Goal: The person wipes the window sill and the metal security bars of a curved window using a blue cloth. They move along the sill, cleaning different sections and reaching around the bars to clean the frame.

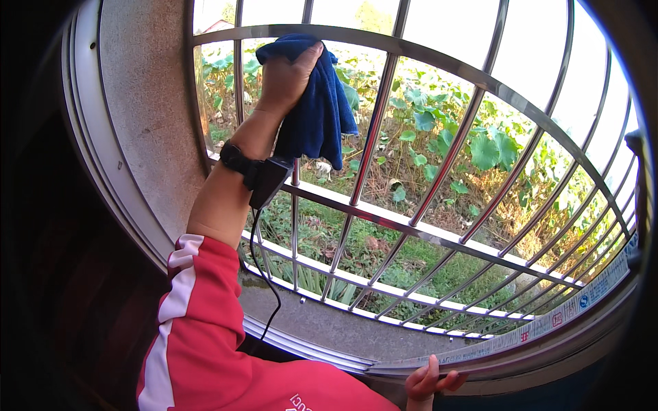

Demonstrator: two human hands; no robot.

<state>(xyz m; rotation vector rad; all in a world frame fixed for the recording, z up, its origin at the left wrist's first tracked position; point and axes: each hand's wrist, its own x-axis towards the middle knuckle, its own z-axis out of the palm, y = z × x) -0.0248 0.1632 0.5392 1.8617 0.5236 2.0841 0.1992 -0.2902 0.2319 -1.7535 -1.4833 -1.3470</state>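
My left hand [289, 77] is raised at the upper left, gripping a dark blue cloth [316, 115]. The cloth is bunched against the upper curved metal rail [354, 38] of a window grille, and its loose end hangs below my fist. A black strap with a box-shaped device [270, 180] is on my left wrist, with a thin cable running down from it. Low in the view, my right hand [424, 383] is at the edge of the window sash [493, 362], fingers apart and holding nothing visible. Part of that hand is cut off by the bottom edge.
Upright metal bars [378, 123] and a lower crossbar [390, 218] span the opening. A rough wall reveal [146, 103] stands at left, beside a pale window frame [92, 128]. Below lie a concrete sill [329, 321] and a sliding track [303, 349]. Leafy plants [486, 149] grow outside.
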